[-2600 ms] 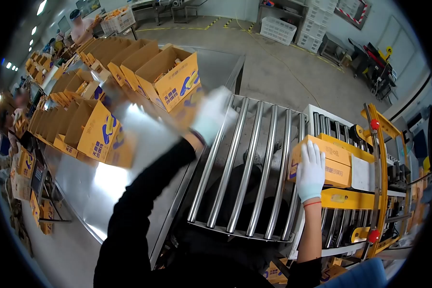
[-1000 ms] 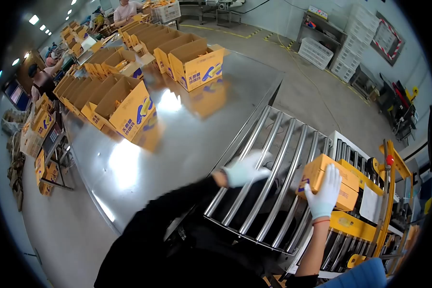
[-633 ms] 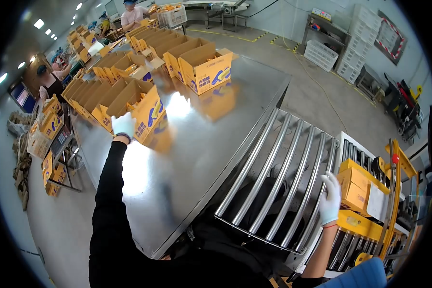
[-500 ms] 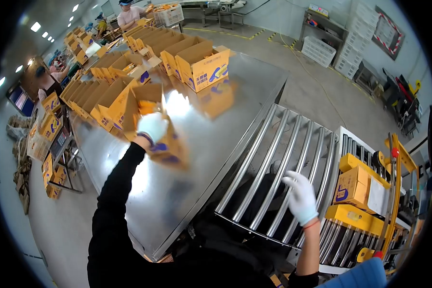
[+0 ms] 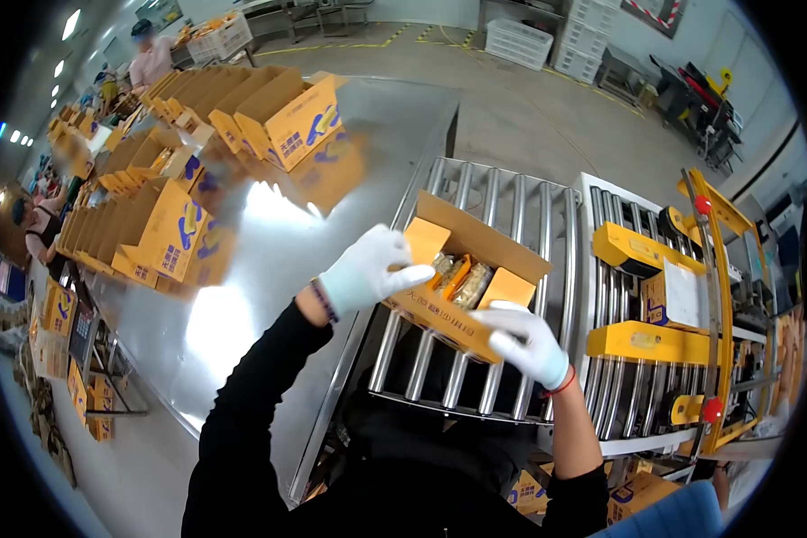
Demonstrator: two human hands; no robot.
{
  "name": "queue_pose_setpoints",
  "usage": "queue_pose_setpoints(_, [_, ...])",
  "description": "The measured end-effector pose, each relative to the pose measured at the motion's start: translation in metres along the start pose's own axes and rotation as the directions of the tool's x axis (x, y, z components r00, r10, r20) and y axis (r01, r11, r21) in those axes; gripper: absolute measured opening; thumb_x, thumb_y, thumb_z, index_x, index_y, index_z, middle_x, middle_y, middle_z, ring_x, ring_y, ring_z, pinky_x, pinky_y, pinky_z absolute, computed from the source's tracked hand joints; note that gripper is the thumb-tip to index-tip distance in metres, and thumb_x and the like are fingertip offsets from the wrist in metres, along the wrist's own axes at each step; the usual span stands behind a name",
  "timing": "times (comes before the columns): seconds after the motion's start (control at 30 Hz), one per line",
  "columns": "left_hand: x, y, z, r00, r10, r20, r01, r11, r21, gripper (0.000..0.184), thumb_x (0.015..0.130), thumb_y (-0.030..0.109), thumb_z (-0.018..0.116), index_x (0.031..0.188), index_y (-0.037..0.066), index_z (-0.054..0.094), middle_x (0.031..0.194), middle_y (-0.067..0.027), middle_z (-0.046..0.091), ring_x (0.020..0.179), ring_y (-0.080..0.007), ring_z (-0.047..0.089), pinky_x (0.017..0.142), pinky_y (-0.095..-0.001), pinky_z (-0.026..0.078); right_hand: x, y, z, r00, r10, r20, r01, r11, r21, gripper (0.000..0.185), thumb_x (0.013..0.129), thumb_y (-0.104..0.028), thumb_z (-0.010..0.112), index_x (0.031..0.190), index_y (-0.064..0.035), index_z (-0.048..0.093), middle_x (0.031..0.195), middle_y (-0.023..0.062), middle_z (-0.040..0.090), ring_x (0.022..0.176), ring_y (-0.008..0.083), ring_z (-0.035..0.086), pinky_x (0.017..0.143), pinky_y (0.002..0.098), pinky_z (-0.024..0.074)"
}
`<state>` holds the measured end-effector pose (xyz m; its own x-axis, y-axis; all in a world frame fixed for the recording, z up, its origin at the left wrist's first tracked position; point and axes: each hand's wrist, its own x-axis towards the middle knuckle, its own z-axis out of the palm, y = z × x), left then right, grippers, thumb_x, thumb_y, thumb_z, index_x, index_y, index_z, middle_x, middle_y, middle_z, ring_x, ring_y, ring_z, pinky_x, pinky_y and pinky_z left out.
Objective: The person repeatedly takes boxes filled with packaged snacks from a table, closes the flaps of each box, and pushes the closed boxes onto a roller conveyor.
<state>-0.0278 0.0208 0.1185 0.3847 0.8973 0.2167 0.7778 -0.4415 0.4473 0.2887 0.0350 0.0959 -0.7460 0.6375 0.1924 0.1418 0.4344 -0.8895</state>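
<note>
An open cardboard box point(image 5: 439, 318), yellow-brown with printed characters, sits tilted across the metal rollers, its flaps up. Inside lie several clear-wrapped packets point(image 5: 471, 285) with orange parts. My left hand point(image 5: 372, 269), in a white glove, is at the box's left end by the side flap, thumb and fingers apart. Whether it touches the flap I cannot tell. At the near right corner, my gloved right hand point(image 5: 529, 345) grips the front wall of the box, some fingertips hidden by the cardboard.
A steel table point(image 5: 269, 332) adjoins the roller conveyor point(image 5: 547, 215) on the left. Rows of open boxes point(image 5: 287, 125) stand on its far side. To the right is a yellow-railed machine point(image 5: 646, 341) holding a carton point(image 5: 668, 298). Other people work at the far left.
The box in my left hand has come from the table onto the rollers. My left hand has loosened from it, and my right hand has taken hold of its near right corner. The view has turned right.
</note>
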Motion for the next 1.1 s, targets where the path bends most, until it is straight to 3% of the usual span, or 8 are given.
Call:
queue_pose_setpoints(0.17, [0.035,-0.003,0.061,0.968,-0.219,-0.125,0.238,0.957,0.166,0.043,0.084,0.043,0.082,0.102,0.005,0.071,0.120,-0.0128,0.060,0.116,-0.0321,0.053,0.099,-0.0437,0.048,0.022,-0.028,-0.011,0.967,-0.139,-0.213,-0.085,0.613,-0.786,0.076,0.075,-0.019,0.083,0.145,-0.0079,0.054,0.152,0.0158,0.048,0.143,0.0376,0.041,0.122,0.0525,0.0298])
queue_pose_setpoints(0.23, [0.028,-0.008,0.079,0.838,-0.317,-0.445,0.304,0.947,-0.103,0.058,0.083,0.037,0.085,0.126,0.006,0.061,0.123,-0.0139,0.058,0.121,-0.0336,0.055,0.105,-0.0433,0.048,0.023,-0.033,-0.006,0.898,-0.154,-0.413,-0.293,0.490,-0.821,0.091,0.070,-0.027,0.088,0.147,0.0004,0.048,0.148,0.0192,0.048,0.143,0.0396,0.039,0.123,0.0559,0.0256])
queue_pose_setpoints(0.37, [0.019,-0.019,0.075,0.869,-0.494,-0.002,0.234,0.415,-0.880,0.072,0.093,0.026,0.078,0.148,0.000,0.039,0.141,-0.0166,0.052,0.133,-0.0232,0.052,0.111,-0.0384,0.046,-0.021,-0.024,0.042,0.961,0.006,-0.278,-0.221,0.623,-0.750,0.099,0.065,-0.036,0.091,0.145,0.0044,0.048,0.131,0.0211,0.054,0.129,0.0397,0.050,0.120,0.0586,0.0310])
queue_pose_setpoints(0.63, [0.093,0.071,0.189,0.777,-0.456,-0.433,0.245,0.854,-0.459,0.057,0.101,0.030,0.066,0.140,-0.009,0.051,0.126,-0.0201,0.066,0.122,-0.0260,0.062,0.107,-0.0370,0.048,-0.004,0.026,-0.039,0.889,0.093,-0.449,-0.448,0.381,-0.809,0.109,0.065,-0.027,0.092,0.154,0.0024,0.037,0.159,0.0200,0.040,0.150,0.0407,0.032,0.126,0.0532,0.0218])
queue_pose_setpoints(0.7, [0.095,0.070,0.167,0.977,-0.056,0.204,0.204,0.508,-0.837,0.060,0.101,0.037,0.066,0.141,-0.006,0.054,0.130,-0.0205,0.065,0.121,-0.0288,0.064,0.107,-0.0371,0.047,-0.004,0.041,-0.046,0.898,0.043,-0.439,-0.419,0.393,-0.819,0.098,0.075,-0.032,0.085,0.154,0.0031,0.037,0.158,0.0206,0.041,0.149,0.0413,0.033,0.126,0.0538,0.0218])
queue_pose_setpoints(0.83, [0.079,0.003,0.092,0.923,-0.205,-0.326,0.089,0.937,-0.339,0.055,0.094,0.035,0.073,0.135,0.000,0.061,0.132,-0.0197,0.064,0.122,-0.0321,0.063,0.107,-0.0398,0.048,-0.027,0.062,-0.067,0.858,-0.044,-0.512,-0.469,0.339,-0.816,0.077,0.090,-0.032,0.065,0.154,0.0027,0.038,0.157,0.0223,0.042,0.149,0.0414,0.033,0.126,0.0525,0.0218])
queue_pose_setpoints(0.97, [0.080,-0.109,-0.039,0.661,-0.076,-0.747,0.586,0.674,0.449,0.035,0.091,0.027,0.072,0.116,0.003,0.069,0.111,-0.0187,0.072,0.103,-0.0370,0.067,0.096,-0.0441,0.050,-0.036,0.074,-0.080,0.833,-0.098,-0.545,-0.490,0.329,-0.807,0.059,0.089,-0.012,0.062,0.146,-0.0021,0.051,0.155,0.0171,0.046,0.147,0.0372,0.038,0.125,0.0498,0.0244])
queue_pose_setpoints(1.1, [0.043,-0.168,-0.034,0.781,-0.367,-0.506,0.583,0.719,0.378,0.026,0.098,0.033,0.061,0.097,0.009,0.073,0.096,-0.0161,0.073,0.097,-0.0398,0.067,0.084,-0.0505,0.053,-0.033,0.067,-0.079,0.887,-0.018,-0.462,-0.417,0.401,-0.816,0.042,0.081,-0.001,0.066,0.123,-0.0080,0.070,0.148,0.0149,0.055,0.140,0.0367,0.046,0.124,0.0482,0.0287])
